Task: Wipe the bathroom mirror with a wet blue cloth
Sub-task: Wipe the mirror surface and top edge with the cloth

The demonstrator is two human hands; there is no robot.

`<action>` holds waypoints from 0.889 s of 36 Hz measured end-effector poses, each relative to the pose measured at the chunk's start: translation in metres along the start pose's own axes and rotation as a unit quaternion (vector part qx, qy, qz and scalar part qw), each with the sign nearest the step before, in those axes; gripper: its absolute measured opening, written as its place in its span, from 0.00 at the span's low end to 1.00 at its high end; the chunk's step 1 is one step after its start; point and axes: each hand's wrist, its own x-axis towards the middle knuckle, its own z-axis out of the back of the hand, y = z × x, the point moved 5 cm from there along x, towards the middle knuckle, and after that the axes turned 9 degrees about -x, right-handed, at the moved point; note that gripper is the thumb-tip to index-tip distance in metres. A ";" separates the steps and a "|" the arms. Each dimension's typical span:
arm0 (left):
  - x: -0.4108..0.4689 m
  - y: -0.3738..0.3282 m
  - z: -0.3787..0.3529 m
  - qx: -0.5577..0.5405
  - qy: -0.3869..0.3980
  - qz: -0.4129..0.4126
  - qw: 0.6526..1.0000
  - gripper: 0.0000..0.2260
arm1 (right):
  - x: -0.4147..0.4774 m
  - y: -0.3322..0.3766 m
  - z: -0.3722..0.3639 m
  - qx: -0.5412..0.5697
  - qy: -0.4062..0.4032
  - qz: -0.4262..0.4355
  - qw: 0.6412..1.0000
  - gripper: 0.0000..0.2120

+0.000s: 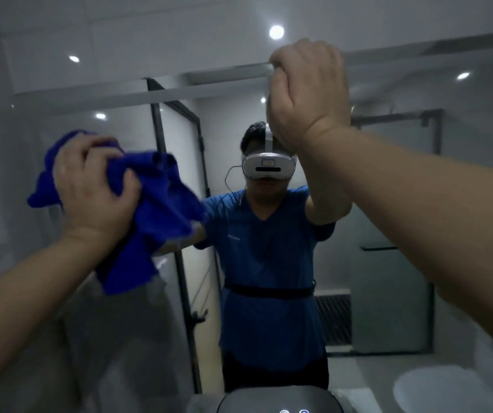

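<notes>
The bathroom mirror (403, 180) fills most of the view and reflects a person in a blue shirt wearing a white headset. My left hand (93, 186) grips a bunched blue cloth (156, 210) and holds it against the left part of the glass, with folds of cloth hanging down below the hand. My right hand (308, 90) is raised to the mirror's top edge (209, 77), its fingers curled over that edge.
A dark device with small lit dots (275, 400) sits at the bottom centre. A white round basin (445, 389) shows at the lower right. The mirror reflects a dark-framed glass shower door (179, 204) and ceiling lights.
</notes>
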 end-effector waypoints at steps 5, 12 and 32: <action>0.047 -0.058 -0.036 0.037 -0.038 0.146 0.988 0.29 | -0.002 0.000 0.000 -0.030 0.017 0.001 0.999 0.19; -0.010 -0.176 -0.080 0.030 0.120 -0.068 0.990 0.35 | -0.003 -0.004 -0.004 -0.066 -0.008 -0.003 0.998 0.21; -0.051 -0.146 -0.068 -0.024 0.151 -0.220 0.964 0.34 | 0.002 0.000 -0.003 -0.021 0.029 0.004 0.999 0.14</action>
